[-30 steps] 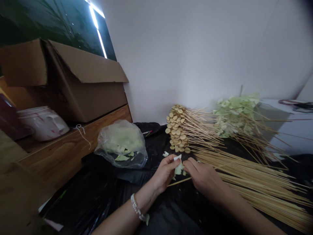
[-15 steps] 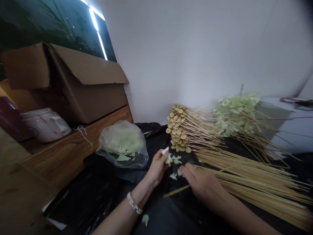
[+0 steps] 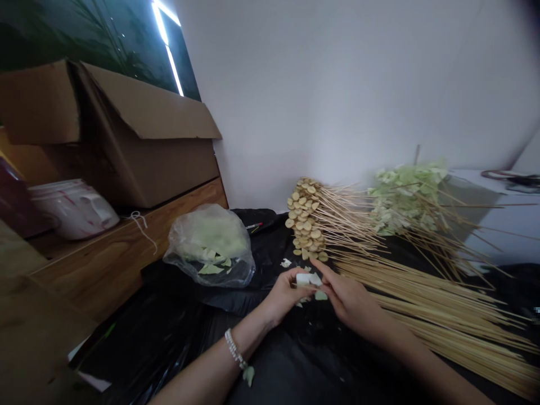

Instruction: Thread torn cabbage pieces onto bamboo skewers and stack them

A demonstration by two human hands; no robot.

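My left hand, with a beaded bracelet at the wrist, pinches a pale white-green leaf piece. Close against it on the right, my right hand has its thumb and fingers at the piece's right end, where a greener bit shows. Small leaf scraps lie on the black plastic around both hands. Just beyond them stand stacked skewers tipped with round yellowish slices. Bare wooden skewers lie to the right, partly behind my right forearm.
A clear plastic bag of leaf pieces sits on the left. Behind it, an open cardboard box and a white pitcher stand on a wooden surface. Leaf-loaded skewers rest at the back right, before the wall.
My hands have come together, my left moving right and my right closing in on the leaf piece. The single skewer that stuck out left of my right hand no longer shows.
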